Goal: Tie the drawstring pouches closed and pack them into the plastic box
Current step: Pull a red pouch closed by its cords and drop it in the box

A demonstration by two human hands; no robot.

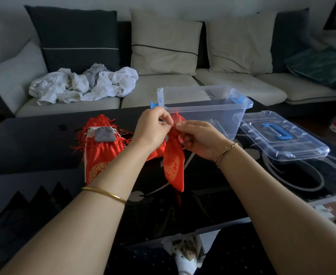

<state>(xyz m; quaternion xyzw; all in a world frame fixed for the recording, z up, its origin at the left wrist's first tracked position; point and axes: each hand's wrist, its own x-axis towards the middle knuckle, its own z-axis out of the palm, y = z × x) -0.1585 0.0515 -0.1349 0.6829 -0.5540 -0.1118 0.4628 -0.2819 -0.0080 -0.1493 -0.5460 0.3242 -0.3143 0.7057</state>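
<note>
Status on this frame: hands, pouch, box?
Left hand and right hand pinch red pouch at its neck. Box open, lid beside it. Nothing blocking.

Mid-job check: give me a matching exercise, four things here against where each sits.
1. red satin pouch with gold print
2. small grey fabric pouch
3. clear plastic box
4. clear plastic lid, blue handle

A. flat on table, right of box
B. atop red pouch pile
C. pinched by left hand and right hand
D. open, beyond the hands

Pairs: 1-C, 2-B, 3-D, 4-A
</note>
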